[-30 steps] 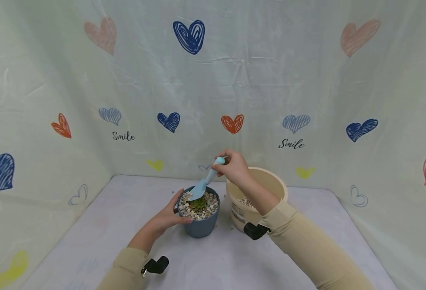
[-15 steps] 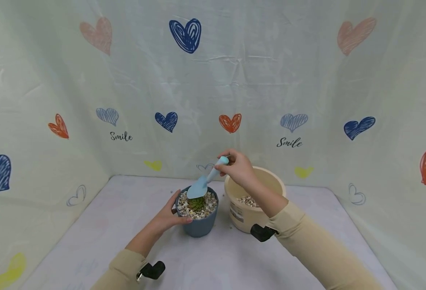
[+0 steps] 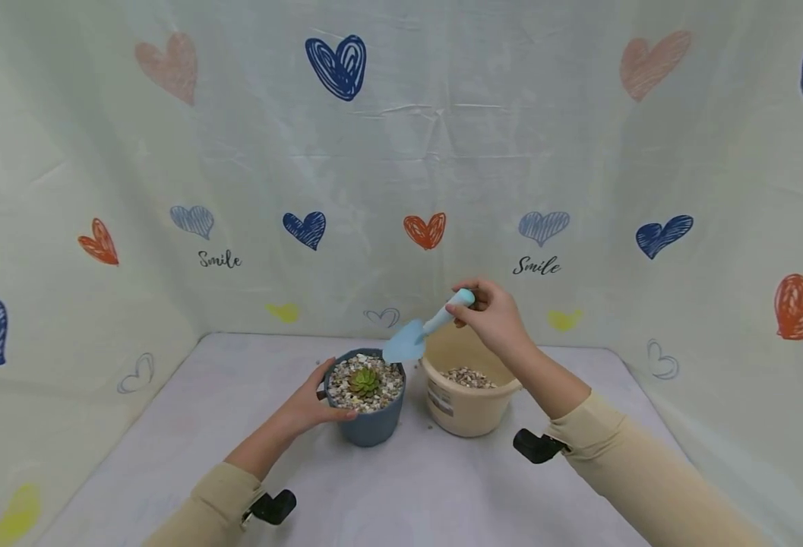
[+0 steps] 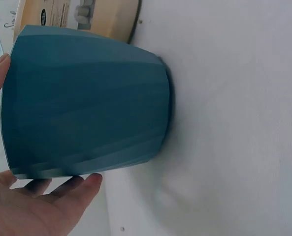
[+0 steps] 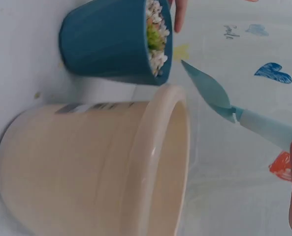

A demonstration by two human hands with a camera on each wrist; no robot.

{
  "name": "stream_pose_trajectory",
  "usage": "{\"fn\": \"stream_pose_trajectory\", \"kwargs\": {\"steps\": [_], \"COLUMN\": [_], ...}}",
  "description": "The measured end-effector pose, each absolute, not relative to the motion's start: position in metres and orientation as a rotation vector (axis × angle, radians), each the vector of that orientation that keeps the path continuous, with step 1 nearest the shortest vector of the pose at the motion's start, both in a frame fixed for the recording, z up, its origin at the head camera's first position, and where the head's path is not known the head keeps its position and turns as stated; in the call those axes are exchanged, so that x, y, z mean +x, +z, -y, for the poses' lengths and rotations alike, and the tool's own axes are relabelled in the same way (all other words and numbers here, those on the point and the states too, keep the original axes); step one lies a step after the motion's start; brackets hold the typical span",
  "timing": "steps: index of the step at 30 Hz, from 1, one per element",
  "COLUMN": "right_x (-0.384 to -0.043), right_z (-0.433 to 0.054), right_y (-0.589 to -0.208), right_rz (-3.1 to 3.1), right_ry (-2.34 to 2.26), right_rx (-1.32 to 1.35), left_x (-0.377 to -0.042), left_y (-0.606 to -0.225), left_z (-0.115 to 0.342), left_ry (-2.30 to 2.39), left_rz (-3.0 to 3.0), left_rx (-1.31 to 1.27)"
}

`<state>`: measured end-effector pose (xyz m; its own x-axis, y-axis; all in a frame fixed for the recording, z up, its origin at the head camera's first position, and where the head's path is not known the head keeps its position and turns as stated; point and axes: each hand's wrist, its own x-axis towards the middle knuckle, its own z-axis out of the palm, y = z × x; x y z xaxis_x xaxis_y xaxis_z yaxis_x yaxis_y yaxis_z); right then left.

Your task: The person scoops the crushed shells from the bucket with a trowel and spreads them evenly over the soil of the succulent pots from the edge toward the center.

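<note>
A blue-grey plant pot (image 3: 371,430) stands on the table, filled with pale pebbles around a small green succulent (image 3: 364,382). My left hand (image 3: 309,403) grips the pot from its left side, thumb across the near rim and fingers round the far side; the left wrist view has the pot wall (image 4: 86,103) between thumb and fingers. In my right hand (image 3: 498,317) I hold the handle end of a light blue trowel (image 3: 406,343). Its blade points down and left, above the gap between the pot and a beige bucket. The right wrist view shows the blade (image 5: 210,91) apart from both.
The beige bucket (image 3: 468,416) stands just right of the pot, with pebbles (image 3: 468,377) inside and a label on its wall. A few stray pebbles (image 5: 37,95) lie on the white table (image 3: 401,494). A heart-printed curtain (image 3: 374,167) hangs close behind.
My right hand has carried the trowel up and to the right, away from above the succulent, which now shows fully. The left hand keeps its hold on the pot.
</note>
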<state>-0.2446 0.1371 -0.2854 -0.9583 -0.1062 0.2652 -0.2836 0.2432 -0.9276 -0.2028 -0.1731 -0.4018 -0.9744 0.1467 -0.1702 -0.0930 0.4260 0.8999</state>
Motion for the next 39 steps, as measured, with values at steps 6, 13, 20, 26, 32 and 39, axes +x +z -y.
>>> {"fn": "stream_pose_trajectory", "kwargs": {"steps": [6,13,20,26,32,39], "right_x": [-0.238,-0.225,-0.216,-0.215,-0.215,-0.213], "right_z": [-0.158,-0.18,-0.199,-0.208,-0.212,-0.211], "right_y": [-0.29,-0.296,-0.31,-0.331,-0.351,-0.36], "right_rz": [2.27,2.143,2.137,2.273,2.363,2.442], "right_ry": [1.758,1.72,1.638,1.625,1.588,1.567], "right_rx": [0.386,0.372,0.369,0.317,0.266,0.21], "left_x": [-0.202,-0.2,-0.194,-0.189,-0.183,-0.176], "left_y": [-0.396,-0.394,-0.392,-0.39,-0.391,-0.39], "left_z": [0.18,0.19,0.198,0.203,0.211,0.217], "left_ry": [1.533,1.495,1.449,1.426,1.426,1.378], "left_rz": [-2.479,-2.51,-2.54,-2.565,-2.578,-2.62], "left_rx": [0.057,0.097,0.149,0.13,0.135,0.106]}}
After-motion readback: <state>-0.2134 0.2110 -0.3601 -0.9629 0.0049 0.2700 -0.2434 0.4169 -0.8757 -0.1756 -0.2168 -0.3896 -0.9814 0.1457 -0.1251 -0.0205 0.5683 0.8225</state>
